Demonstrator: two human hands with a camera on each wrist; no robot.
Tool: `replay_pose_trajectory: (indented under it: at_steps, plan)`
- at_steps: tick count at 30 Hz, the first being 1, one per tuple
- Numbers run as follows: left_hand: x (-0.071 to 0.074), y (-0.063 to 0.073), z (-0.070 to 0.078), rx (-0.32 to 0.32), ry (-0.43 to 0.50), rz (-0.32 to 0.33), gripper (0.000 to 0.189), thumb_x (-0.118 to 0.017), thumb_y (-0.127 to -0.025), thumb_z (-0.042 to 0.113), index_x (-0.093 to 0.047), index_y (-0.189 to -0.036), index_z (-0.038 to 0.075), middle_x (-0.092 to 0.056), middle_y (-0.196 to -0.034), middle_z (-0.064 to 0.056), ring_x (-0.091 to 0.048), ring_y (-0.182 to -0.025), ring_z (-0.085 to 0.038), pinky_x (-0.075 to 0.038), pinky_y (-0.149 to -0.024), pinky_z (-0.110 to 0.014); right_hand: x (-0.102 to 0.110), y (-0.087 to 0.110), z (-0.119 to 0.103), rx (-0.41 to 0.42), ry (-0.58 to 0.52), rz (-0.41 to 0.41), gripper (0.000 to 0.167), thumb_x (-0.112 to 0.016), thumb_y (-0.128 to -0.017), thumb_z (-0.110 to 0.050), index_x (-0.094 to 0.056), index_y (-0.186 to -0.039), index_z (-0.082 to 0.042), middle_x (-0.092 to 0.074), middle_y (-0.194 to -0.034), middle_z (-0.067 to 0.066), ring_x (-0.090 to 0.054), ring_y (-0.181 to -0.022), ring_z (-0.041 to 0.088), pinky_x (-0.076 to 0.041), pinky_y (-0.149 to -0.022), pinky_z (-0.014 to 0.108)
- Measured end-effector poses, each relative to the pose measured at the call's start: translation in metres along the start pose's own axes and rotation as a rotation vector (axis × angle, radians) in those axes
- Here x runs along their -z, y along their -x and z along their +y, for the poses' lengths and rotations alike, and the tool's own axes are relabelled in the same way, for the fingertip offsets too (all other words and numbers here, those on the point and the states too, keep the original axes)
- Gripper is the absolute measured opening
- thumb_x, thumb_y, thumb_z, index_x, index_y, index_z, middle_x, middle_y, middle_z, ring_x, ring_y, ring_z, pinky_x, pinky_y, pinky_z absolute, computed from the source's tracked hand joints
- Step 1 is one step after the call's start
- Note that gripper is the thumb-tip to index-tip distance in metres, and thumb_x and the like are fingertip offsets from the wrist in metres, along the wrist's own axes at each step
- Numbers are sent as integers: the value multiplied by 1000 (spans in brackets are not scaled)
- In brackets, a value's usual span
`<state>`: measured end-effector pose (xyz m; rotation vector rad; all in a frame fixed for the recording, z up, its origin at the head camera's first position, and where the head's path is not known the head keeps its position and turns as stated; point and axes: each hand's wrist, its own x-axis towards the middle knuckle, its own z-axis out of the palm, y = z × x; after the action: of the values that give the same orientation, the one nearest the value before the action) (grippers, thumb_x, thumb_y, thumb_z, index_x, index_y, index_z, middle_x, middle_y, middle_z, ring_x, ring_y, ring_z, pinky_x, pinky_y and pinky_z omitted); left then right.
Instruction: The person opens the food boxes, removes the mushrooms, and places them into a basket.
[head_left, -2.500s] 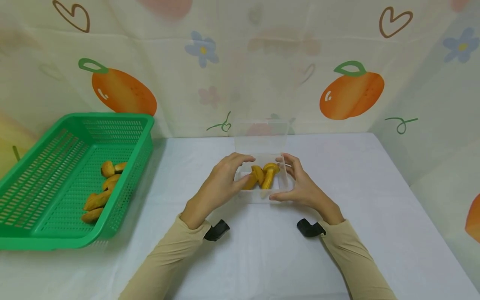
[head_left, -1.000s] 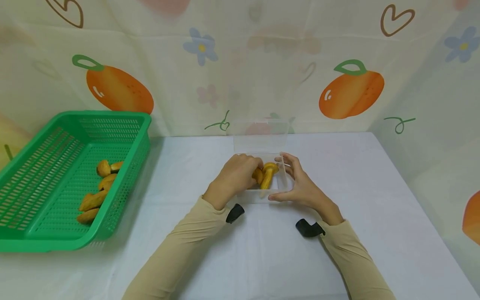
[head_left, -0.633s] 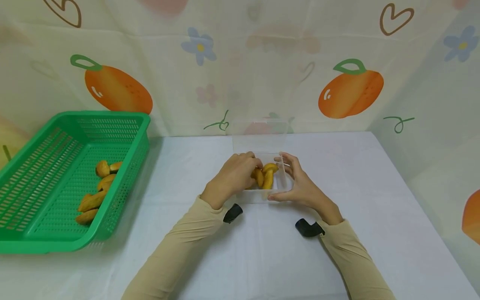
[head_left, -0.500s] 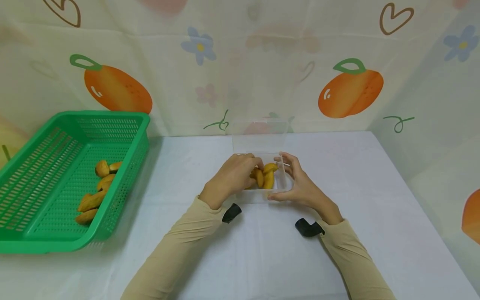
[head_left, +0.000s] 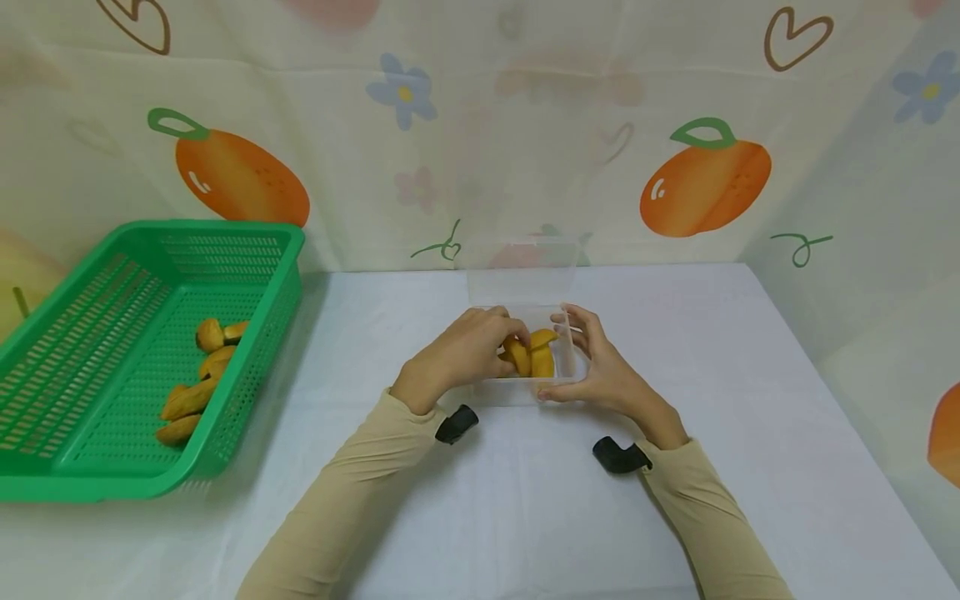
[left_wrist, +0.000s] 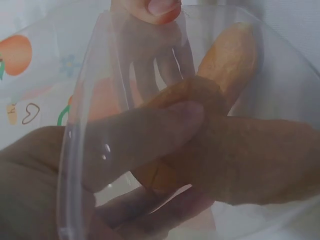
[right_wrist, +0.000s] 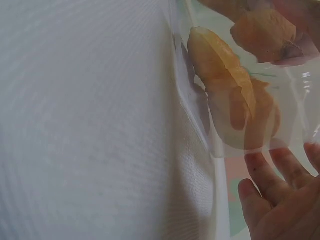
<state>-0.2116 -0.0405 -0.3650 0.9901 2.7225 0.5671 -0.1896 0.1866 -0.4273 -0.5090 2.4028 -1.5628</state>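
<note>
A clear plastic box [head_left: 510, 392] stands on the white cloth with its hinged lid [head_left: 521, 273] raised at the back. My left hand [head_left: 468, 350] reaches in over the left side and pinches a yellow-brown mushroom [head_left: 517, 354] between thumb and fingers. In the left wrist view the thumb lies on that mushroom [left_wrist: 260, 160], seen through the plastic. Against its right side in the box leans a second mushroom [head_left: 542, 360]. My right hand [head_left: 600, 367] holds the box's right end, thumb at the front and fingers toward the back corner.
To the left sits a green perforated basket [head_left: 288, 267], with several mushrooms [head_left: 189, 400] along its right side. A printed fabric backdrop [head_left: 480, 150] hangs right behind the table [head_left: 750, 433]. Black wrist-worn pieces [head_left: 618, 456] stick out below both hands.
My left hand has gone from spread at the box's left end to reaching inside and pinching a mushroom. The second mushroom has turned and shifted slightly right. My right hand stays put.
</note>
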Motion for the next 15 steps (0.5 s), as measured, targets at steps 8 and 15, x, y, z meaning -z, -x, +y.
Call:
replay_pose_trajectory:
  at_steps: [8,15]
  plan:
    - [1,3,-2,-58,75,14,27,-80,-82,8,-71,-107,11,-74,-100,0,-63,-83,-13,-51,-80,-26,0,-1,3,12,-2,4,119,-92,-69,-18,-10,-155,-17,-29,-159,9,-28,-148,39,-23,-119,63]
    - [2,6,-4,-36,178,39,30,-72,-85,4,-68,-114,9,-71,-106,-2,-61,-93,-17,-52,-80,-26,0,0,2,7,-18,4,119,-92,-69,-17,-10,-155,-19,-29,-159,9,-28,-148,38,-22,-119,62]
